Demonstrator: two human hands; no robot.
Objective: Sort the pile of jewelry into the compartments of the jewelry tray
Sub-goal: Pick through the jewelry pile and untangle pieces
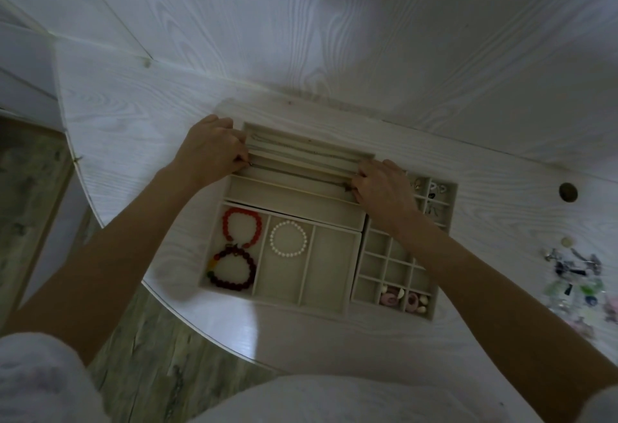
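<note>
A wood-plank floor (140,349) is seen at the left beneath the curved edge of a white, wood-grained table (133,108) that meets a white grained wall. On the table, a thin chain (294,173) is stretched along a long slot of the beige, felt-lined jewelry tray (334,218), one end pinched by the left hand (214,148) and the other by the right hand (381,185). Round beaded bracelets (240,248) are held in the near-left compartments, and the unsorted, glinting pile of jewelry (575,279) is left on the table at the far right.

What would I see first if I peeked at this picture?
Two hands, the left hand and right hand, stretch a thin chain along a long slot of the jewelry tray. Nearer, a red bead bracelet and a white pearl bracelet sit in neighbouring compartments.
</note>
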